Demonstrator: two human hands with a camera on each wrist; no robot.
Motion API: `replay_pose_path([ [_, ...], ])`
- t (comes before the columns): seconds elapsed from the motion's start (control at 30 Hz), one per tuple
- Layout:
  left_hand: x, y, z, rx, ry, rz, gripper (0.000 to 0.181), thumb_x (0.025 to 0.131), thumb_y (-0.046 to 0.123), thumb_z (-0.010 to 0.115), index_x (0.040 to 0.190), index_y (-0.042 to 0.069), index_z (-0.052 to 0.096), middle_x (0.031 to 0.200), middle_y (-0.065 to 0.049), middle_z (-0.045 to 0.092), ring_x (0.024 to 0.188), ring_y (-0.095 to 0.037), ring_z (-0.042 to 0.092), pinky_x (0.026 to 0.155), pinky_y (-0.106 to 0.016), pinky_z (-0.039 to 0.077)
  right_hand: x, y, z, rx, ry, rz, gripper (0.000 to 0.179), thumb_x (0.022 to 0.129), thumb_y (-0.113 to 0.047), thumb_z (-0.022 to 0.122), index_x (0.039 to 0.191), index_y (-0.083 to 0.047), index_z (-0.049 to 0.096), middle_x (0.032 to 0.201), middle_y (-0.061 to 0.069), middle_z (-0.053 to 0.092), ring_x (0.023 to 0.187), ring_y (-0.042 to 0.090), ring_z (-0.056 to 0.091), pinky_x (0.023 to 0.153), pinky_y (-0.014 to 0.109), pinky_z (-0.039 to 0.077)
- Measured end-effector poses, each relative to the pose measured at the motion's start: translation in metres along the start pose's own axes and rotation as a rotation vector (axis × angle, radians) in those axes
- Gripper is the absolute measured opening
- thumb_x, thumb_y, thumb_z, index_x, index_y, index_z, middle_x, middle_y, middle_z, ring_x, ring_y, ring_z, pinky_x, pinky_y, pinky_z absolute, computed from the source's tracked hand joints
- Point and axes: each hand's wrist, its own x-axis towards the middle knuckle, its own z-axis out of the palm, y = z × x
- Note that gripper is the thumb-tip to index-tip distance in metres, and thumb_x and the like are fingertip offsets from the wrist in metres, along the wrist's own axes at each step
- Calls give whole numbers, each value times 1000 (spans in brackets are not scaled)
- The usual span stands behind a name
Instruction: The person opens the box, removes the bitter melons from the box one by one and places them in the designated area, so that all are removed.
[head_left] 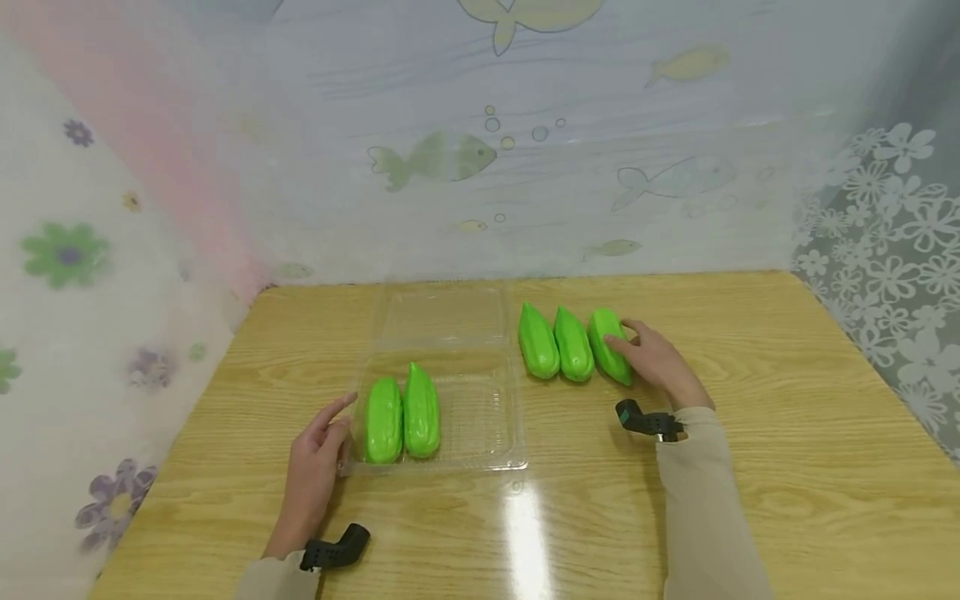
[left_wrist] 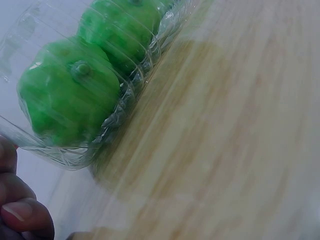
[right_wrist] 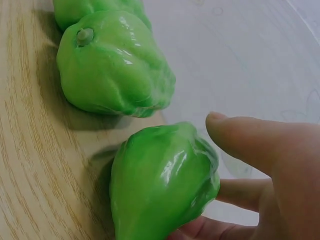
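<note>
My right hand (head_left: 660, 360) is at the rightmost of three ridged, glossy green toy fruits, a long one (head_left: 606, 333) with its pointed end toward me. In the right wrist view the thumb stands slightly apart from this fruit (right_wrist: 165, 175); the other fingers are partly hidden behind it. My left hand (head_left: 313, 458) rests at the left edge of an open clear plastic clamshell box (head_left: 480, 417). Two more green fruits (head_left: 384, 421) lie side by side in the left part of its tray. In the left wrist view, left fingers (left_wrist: 25, 212) are beside the box's corner.
Two green fruits (head_left: 574, 346) lie just left of the one at my right hand, pointed ends away. The box's raised or laid-back lid (head_left: 442, 317) is at the far side. A patterned curtain (head_left: 420, 217) borders the wooden table (head_left: 600, 500).
</note>
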Motion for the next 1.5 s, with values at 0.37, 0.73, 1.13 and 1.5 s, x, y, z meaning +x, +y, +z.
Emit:
replay_pose_path([
  [0.37, 0, 1, 1, -4, -2, 20, 31, 94, 29, 46, 124, 23, 53, 53, -4, 40, 43, -14, 36, 41, -29, 35, 1, 0, 1, -1, 0, -16, 75, 90, -56, 35, 141, -3, 19, 126, 28, 40, 114, 42, 39, 91, 53, 32],
  [0.73, 1, -2, 1, -13, -1, 12, 31, 94, 28, 46, 124, 22, 53, 52, -4, 39, 42, -14, 36, 41, -29, 35, 3, 2, 1, -12, 18, -27, 77, 90, -56, 35, 141, -1, 18, 126, 29, 39, 114, 42, 38, 90, 53, 32],
  [1.13, -6, 24, 1, 1, -39, 53, 33, 96, 19, 43, 127, 9, 49, 50, -2, 39, 41, -14, 36, 41, -33, 36, 1, -1, 1, 30, 0, 5, 76, 89, -56, 36, 142, -5, 16, 129, 27, 38, 116, 41, 37, 92, 54, 31],
  [1.5, 1, 1, 1, -7, -2, -2, 30, 94, 27, 46, 123, 24, 53, 52, -4, 40, 42, -14, 36, 40, -29, 34, 1, 1, 1, 37, 21, 11, 75, 89, -56, 35, 142, -5, 18, 129, 26, 38, 116, 41, 37, 92, 53, 31],
])
